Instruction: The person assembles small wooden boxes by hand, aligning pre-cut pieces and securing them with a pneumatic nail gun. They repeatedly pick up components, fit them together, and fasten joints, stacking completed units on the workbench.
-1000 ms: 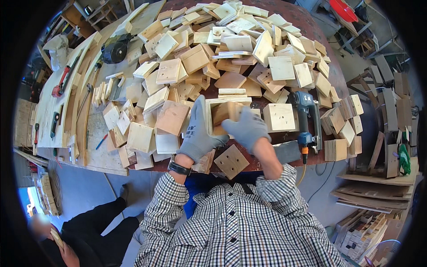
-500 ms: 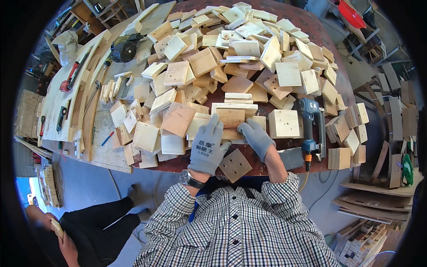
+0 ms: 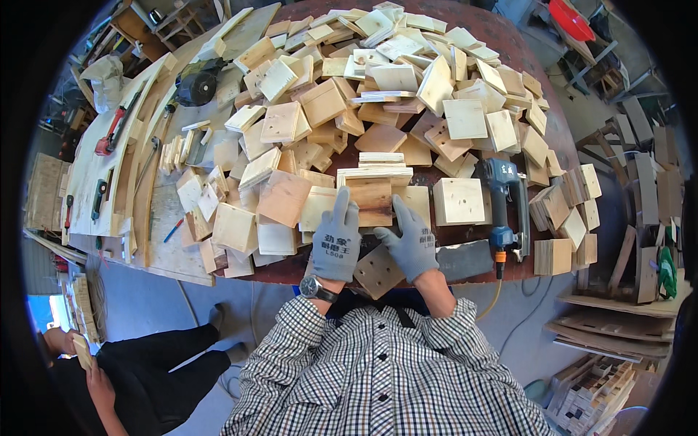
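A small wooden block (image 3: pixel 372 202) with a dark-grained face lies in front of me, against a short stack of plywood strips (image 3: pixel 376 174). My left hand (image 3: pixel 337 238), in a grey glove, has its fingers stretched along the block's left edge. At the right edge is my right hand (image 3: pixel 411 243), also gloved, with index finger and thumb spread apart. Neither hand is wrapped round anything. Just below them, a darker square block with holes (image 3: pixel 379 271) sits at the table's front edge, partly covered by my left hand.
A big heap of wooden blocks (image 3: pixel 378 138) covers the table. To the right stand a blue nail gun (image 3: pixel 502 203) and stacked blocks (image 3: pixel 552 257). Hand tools, including a red-handled one (image 3: pixel 109 142), lie left. Another person (image 3: pixel 138 378) at lower left holds a wood piece.
My right hand has opened, its index finger and thumb now spread. My left thumb no longer sticks out toward the block. The other person's wood piece is higher.
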`<state>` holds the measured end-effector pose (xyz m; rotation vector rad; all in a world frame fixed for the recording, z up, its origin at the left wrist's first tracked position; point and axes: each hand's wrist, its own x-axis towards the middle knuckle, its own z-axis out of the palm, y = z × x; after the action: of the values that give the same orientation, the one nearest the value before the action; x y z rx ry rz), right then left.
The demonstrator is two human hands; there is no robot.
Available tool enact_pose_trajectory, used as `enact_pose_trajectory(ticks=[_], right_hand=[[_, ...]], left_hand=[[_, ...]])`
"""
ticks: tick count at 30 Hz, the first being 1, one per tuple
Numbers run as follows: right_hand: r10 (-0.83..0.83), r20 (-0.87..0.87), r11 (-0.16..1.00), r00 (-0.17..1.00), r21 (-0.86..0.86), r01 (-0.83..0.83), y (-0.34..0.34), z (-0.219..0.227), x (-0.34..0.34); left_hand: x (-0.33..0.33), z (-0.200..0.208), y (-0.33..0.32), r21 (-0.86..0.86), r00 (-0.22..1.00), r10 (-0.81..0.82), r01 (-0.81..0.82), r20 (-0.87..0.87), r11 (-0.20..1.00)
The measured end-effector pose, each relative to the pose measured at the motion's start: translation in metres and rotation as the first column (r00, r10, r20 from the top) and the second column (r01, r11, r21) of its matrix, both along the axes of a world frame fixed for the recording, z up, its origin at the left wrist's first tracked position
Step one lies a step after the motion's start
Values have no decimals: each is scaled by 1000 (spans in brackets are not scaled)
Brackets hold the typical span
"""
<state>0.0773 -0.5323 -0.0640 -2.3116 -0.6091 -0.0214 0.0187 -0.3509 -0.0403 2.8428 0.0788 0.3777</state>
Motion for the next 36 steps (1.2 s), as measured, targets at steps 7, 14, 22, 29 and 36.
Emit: enact_pose_trajectory(ticks=[7, 14, 22, 29, 36], right_hand=[[3, -19, 999, 1000, -33, -3, -4, -7, 7], [-19, -129, 997, 991, -76, 9, -4, -2, 12], [101, -201, 985, 974, -118, -127, 1, 40, 10], [83, -477, 983, 875, 182, 6, -25, 1, 17], [161, -179, 987, 971, 24, -159, -28, -36, 11]], left_hand=[[-1, -3, -1, 32, 999, -21, 20, 26, 999], [7, -5, -2, 151, 999, -38, 39, -6, 988], [-2, 3, 11, 40, 997, -73, 73, -11, 996], [-53, 140, -21, 303, 870, -307, 434, -387, 849], [23, 124, -55, -249, 777, -274, 156, -566, 956]])
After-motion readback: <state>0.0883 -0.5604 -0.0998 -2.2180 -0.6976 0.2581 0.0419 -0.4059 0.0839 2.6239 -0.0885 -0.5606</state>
